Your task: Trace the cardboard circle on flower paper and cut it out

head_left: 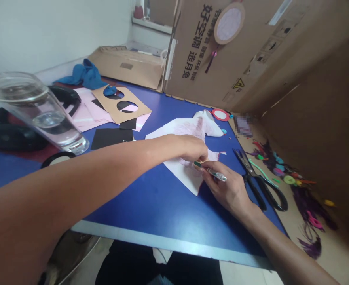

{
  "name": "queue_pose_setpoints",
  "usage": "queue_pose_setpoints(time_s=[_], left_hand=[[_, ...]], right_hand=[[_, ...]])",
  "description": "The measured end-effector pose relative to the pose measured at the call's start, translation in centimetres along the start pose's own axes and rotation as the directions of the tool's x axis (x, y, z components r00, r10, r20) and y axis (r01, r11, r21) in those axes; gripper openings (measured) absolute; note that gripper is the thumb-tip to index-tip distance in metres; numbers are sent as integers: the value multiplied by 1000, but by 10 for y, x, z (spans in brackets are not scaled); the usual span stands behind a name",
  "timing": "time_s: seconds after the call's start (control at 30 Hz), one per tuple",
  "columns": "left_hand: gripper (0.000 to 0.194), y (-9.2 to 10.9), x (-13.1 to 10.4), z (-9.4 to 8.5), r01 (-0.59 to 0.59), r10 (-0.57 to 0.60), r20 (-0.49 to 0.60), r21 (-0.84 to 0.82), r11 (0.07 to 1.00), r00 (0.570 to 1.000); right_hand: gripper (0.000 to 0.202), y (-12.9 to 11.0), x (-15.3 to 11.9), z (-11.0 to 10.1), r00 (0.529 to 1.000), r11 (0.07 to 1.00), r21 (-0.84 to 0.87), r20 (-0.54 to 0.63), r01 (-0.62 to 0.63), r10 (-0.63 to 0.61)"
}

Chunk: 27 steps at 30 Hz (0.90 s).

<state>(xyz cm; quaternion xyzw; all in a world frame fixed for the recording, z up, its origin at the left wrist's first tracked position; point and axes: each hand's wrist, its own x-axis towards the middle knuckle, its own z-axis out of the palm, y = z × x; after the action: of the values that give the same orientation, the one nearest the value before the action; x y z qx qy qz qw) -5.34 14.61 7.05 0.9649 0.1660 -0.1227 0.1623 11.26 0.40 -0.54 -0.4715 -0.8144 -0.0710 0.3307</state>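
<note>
A white cloth [180,174] with reddish marks lies on the blue table [150,209]. My right hand [226,186] is wrapped round a pen [216,174] with a clear barrel and a green part near my fingers, above the cloth's right side. Directly beside it, my left hand [192,148] rests on the cloth with its fingers curled. The fingertips of the left hand are mostly hidden, and a small tan edge shows between the two hands; what it belongs to is unclear.
Black-handled scissors [256,178] lie right of my hands, beside beads and tassels [305,198]. A glass of water [52,118] stands at the left. Cardboard with oval holes [122,103] lies behind, near a blue cloth [87,74]. Cardboard walls [192,91] enclose the back and right.
</note>
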Motion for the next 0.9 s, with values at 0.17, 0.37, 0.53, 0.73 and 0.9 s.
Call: queue_pose_setpoints(time_s=[0.17, 0.37, 0.53, 0.73, 0.9], left_hand=[[47, 0, 0, 0, 2, -2, -7, 5, 1000, 1000], [46, 2, 0, -1, 23, -24, 9, 5, 1000, 1000], [41, 5, -1, -1, 67, -68, 9, 18, 998, 998], [37, 7, -2, 0, 79, -79, 12, 38, 996, 997], [28, 9, -1, 2, 63, -62, -28, 31, 998, 998]], right_hand=[[7, -1, 2, -1, 1000, 1000, -6, 21, -4, 4], [7, -1, 1, -1, 1000, 1000, -18, 25, -5, 5], [6, -1, 1, 0, 1000, 1000, -18, 31, 7, -6], [6, -3, 2, -1, 999, 999, -32, 40, 18, -17], [7, -7, 1, -2, 999, 999, -32, 54, 5, -3]])
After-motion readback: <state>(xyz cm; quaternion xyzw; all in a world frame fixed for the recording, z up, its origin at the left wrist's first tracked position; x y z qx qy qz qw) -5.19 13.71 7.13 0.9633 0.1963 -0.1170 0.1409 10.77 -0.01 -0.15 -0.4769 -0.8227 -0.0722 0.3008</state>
